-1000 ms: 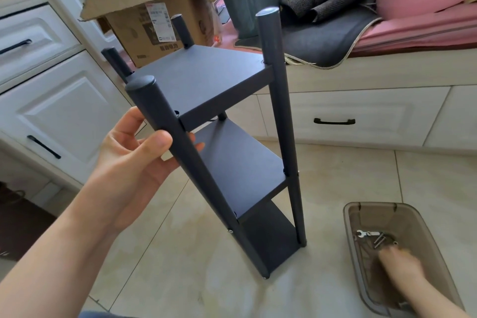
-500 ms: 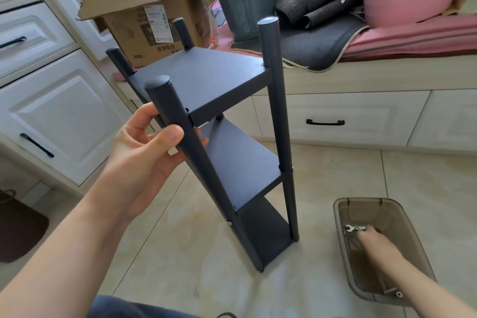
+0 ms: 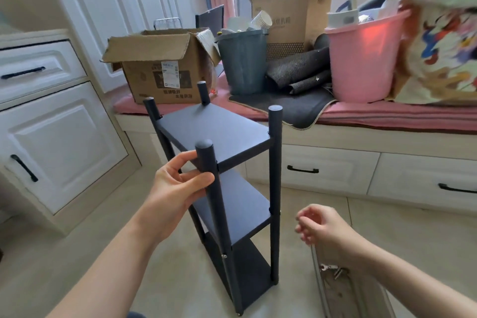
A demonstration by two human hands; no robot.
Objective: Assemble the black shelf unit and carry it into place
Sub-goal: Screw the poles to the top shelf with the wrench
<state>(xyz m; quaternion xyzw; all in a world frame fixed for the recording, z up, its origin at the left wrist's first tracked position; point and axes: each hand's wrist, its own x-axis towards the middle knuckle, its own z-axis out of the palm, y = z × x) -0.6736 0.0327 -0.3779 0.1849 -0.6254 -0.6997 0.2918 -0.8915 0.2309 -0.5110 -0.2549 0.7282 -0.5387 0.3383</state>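
The black shelf unit (image 3: 219,131) stands upright on the tiled floor, with three shelves and four round posts. My left hand (image 3: 175,188) grips the near left post just below its top, thumb in front and fingers behind. My right hand (image 3: 322,224) hovers to the right of the unit at middle-shelf height, apart from it. Its fingers are curled and blurred, and I cannot tell whether they pinch something small.
A translucent brown bin (image 3: 322,292) with a small wrench (image 3: 326,267) lies on the floor under my right arm. White cabinets (image 3: 59,142) stand on the left. Behind the unit, a window seat (image 3: 387,116) holds a cardboard box (image 3: 160,70), a grey bin (image 3: 242,64) and a pink bucket (image 3: 364,59).
The shelf unit went from tilted to upright. My right hand came up out of the bin. My view rose toward the window seat.
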